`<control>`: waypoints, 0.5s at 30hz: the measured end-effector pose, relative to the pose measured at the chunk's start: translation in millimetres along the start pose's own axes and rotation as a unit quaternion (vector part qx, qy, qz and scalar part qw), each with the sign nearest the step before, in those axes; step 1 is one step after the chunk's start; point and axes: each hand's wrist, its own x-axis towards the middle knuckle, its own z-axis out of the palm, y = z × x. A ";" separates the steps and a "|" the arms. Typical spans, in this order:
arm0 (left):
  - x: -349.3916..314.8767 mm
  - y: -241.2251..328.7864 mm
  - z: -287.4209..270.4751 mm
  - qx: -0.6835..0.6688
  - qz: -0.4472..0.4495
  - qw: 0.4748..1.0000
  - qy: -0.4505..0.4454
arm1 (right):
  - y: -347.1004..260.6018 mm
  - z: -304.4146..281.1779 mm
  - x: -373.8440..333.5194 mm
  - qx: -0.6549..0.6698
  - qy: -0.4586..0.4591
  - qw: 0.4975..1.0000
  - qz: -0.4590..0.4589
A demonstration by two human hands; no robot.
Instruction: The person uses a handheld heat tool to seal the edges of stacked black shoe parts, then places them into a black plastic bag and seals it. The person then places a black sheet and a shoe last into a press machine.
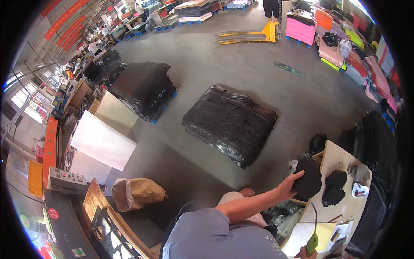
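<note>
My left arm reaches across to the right, and my left hand grips a black, rounded, sole-shaped piece at the edge of a light wooden table. Whether it is one piece or a stack, I cannot tell. At the lower edge my right hand is closed round the green handle of a tool with a long, thin, bent metal rod. More black pieces lie on the table beside the left hand. Papers lie under the rod.
A white container and a clear roll stand at the table's far side. Stacked black sheets lie on the floor ahead. A paper sack stands left, near a machine. Farther off are a yellow pallet jack and a person.
</note>
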 end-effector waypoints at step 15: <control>1.7 -20.3 11.1 -0.113 -0.015 0.994 0.004 | -26.8 40.8 -16.8 -0.138 0.061 0.987 -0.049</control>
